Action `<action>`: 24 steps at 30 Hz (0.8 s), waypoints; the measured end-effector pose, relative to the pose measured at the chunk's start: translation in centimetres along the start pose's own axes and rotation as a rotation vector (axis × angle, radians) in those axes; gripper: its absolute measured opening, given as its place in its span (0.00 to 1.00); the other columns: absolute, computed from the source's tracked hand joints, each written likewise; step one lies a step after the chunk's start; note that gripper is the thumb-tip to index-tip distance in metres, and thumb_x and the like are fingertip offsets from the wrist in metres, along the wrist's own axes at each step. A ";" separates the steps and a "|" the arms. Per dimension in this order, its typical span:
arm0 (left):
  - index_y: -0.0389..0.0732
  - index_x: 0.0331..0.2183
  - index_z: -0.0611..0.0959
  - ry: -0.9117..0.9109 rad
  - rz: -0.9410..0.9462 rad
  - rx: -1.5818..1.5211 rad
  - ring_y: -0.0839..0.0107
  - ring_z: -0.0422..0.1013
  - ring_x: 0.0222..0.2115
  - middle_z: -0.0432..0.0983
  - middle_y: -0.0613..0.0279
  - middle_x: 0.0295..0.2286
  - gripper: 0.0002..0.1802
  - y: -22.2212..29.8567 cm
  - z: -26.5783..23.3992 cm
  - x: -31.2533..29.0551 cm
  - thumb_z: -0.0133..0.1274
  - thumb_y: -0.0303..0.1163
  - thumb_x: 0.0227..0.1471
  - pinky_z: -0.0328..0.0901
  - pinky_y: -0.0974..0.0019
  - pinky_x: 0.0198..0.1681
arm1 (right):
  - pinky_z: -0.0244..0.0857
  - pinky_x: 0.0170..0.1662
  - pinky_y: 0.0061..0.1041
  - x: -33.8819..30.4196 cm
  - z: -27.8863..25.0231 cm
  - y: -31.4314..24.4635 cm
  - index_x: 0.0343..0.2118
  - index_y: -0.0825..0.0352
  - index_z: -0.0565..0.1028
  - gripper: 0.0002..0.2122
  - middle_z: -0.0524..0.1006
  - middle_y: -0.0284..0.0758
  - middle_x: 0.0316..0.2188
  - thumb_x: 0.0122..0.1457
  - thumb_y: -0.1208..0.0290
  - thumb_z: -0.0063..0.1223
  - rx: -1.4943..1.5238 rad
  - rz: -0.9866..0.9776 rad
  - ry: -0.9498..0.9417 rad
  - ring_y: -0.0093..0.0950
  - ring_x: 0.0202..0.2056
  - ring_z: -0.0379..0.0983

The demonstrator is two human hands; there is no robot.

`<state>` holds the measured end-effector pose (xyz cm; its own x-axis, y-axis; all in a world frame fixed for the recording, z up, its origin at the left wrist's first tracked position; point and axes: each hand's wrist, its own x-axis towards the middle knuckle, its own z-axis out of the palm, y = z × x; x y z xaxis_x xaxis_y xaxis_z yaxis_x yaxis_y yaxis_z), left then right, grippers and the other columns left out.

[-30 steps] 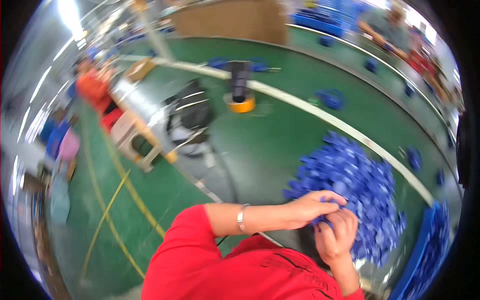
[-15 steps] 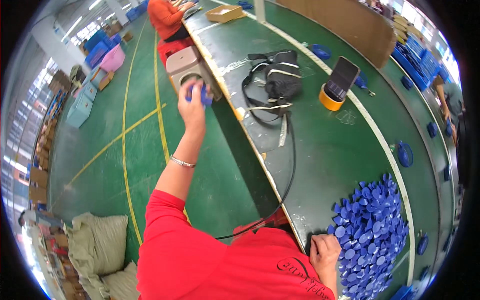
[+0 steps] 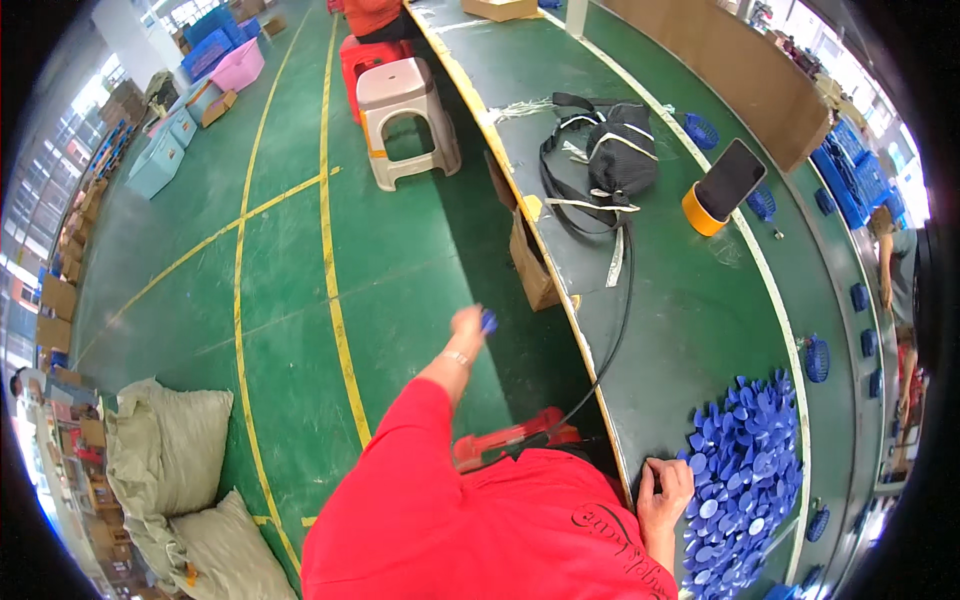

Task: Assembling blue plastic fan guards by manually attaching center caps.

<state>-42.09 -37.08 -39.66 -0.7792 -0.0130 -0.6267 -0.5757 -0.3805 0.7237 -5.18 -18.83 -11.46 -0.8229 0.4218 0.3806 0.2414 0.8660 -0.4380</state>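
Observation:
My left hand is held out over the floor beside the table, closed round a small blue plastic piece that juts past the fingers. Its exact shape is too small to tell. On the table's near edge rests my right hand, fingers curled down; whatever lies under them is hidden. Right beside it spreads a large heap of blue plastic discs, some flat, some tilted on edge.
The long green table bears a black bag and a phone leaning on an orange tape roll. Beyond runs a belt with blue baskets. A beige stool and full sacks stand on the floor.
My left hand has come down and back toward my body with the blue piece still in it. The view has shifted, and my right hand stays by the heap.

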 end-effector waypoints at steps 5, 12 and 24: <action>0.31 0.53 0.63 0.075 0.103 0.498 0.49 0.59 0.53 0.63 0.42 0.51 0.39 6.9 13.9 -0.4 0.49 0.51 0.49 0.56 0.55 0.53 | 0.57 0.28 0.32 0.2 0.5 -0.2 0.24 0.65 0.74 0.07 0.70 0.34 0.20 0.40 0.82 0.57 -0.045 -0.020 0.048 0.34 0.23 0.67; 0.36 0.46 0.70 0.068 0.759 0.307 0.66 0.67 0.44 0.70 0.54 0.42 0.21 15.6 14.9 -9.5 0.50 0.30 0.49 0.61 0.63 0.49 | 0.59 0.27 0.31 0.3 -0.1 -0.2 0.23 0.65 0.74 0.07 0.70 0.34 0.20 0.39 0.81 0.58 -0.014 -0.062 0.105 0.34 0.23 0.67; 0.36 0.39 0.76 -0.495 1.367 0.219 0.73 0.67 0.41 0.72 0.62 0.37 0.12 25.9 21.8 -25.5 0.50 0.25 0.50 0.60 0.70 0.47 | 0.58 0.28 0.31 -0.2 0.2 0.0 0.23 0.66 0.75 0.05 0.70 0.35 0.20 0.41 0.82 0.57 -0.021 -0.062 0.080 0.34 0.24 0.68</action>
<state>-42.52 -26.45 1.35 -0.7139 0.0888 0.6946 0.6728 -0.1880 0.7156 -5.11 -18.98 -11.73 -0.7931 0.3864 0.4708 0.2022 0.8962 -0.3949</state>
